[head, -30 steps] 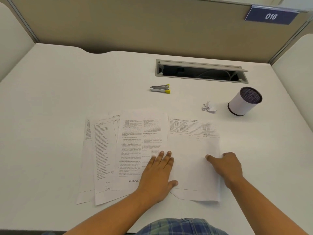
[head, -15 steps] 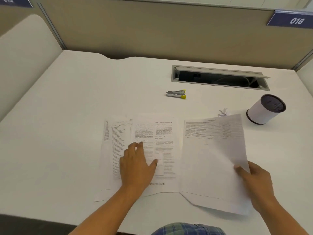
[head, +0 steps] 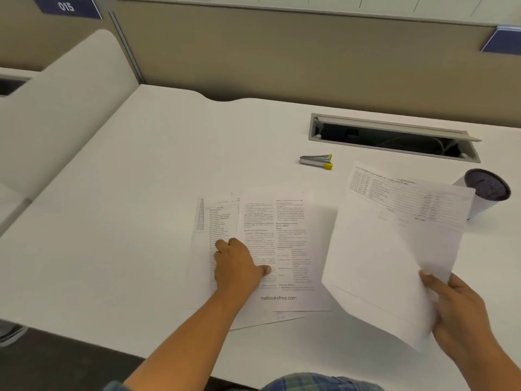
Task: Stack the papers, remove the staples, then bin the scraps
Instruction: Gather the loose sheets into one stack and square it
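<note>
Writing: "mebooksfree.com" at the foot of the top page of the papers [head: 277, 244]; the blue sign [head: 66, 7] reads "015".
Desk [head: 135, 198]: white, beige partition behind, open cable slot [head: 392, 139].
Left hand [head: 239, 266]: rests on the spread papers, thumb out, fingers bent; can't tell if they pinch.
Right hand [head: 462, 311]: thumb and fingers pinch a lifted sheet [head: 389, 249].
Staple remover [head: 316, 160]: beyond the papers.
Cup [head: 486, 190]: partly behind the sheet.

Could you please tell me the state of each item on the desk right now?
Spread papers, flat, overlapping, under the left hand.
Loose sheet, held off the desk by the right hand.
Staple remover, lying untouched.
Bin, upright, partly behind the loose sheet.
Hatch, lid open.
</note>
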### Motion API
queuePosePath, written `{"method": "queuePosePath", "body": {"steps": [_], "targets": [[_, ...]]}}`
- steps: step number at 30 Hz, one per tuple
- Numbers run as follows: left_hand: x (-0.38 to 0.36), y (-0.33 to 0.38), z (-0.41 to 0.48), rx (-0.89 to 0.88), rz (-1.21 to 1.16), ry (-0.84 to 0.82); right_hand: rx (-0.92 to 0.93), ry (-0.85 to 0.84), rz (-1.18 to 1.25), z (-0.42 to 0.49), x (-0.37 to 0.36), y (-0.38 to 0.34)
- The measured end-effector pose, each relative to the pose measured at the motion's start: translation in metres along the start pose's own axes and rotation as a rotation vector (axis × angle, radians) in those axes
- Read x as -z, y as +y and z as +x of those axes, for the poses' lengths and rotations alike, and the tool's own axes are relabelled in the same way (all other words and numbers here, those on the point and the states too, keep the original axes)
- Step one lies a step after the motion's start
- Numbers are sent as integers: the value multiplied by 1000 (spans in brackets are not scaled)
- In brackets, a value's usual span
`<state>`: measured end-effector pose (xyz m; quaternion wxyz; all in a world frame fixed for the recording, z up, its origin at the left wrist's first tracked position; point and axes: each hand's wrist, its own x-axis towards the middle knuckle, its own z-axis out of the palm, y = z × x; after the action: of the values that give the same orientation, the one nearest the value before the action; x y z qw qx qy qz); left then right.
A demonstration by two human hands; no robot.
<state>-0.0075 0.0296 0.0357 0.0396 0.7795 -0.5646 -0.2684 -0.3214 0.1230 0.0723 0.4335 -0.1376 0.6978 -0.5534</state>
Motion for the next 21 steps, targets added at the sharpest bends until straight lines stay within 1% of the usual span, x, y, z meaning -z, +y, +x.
{"method": "queuePosePath", "body": {"steps": [3,6,8,12,17,21], "targets": [[2,3,0,9,-109,-26,-10,-26,-19,-3,-7,6],[2,5,1,12,-170,-40,-6,-60,-62,-9,-14,14],[1,3,1,-13,-132,-40,-7,-70,-77,-11,-20,20],[1,-4,-2,-132,36,-10,-17,-108,-155,-10,-33,27],[16,-6,18,-231,-57,90,6,-182,-279,-4,-59,37],[37,0,54,-275,-46,101,-5,-231,-370,-1,-70,50]]}}
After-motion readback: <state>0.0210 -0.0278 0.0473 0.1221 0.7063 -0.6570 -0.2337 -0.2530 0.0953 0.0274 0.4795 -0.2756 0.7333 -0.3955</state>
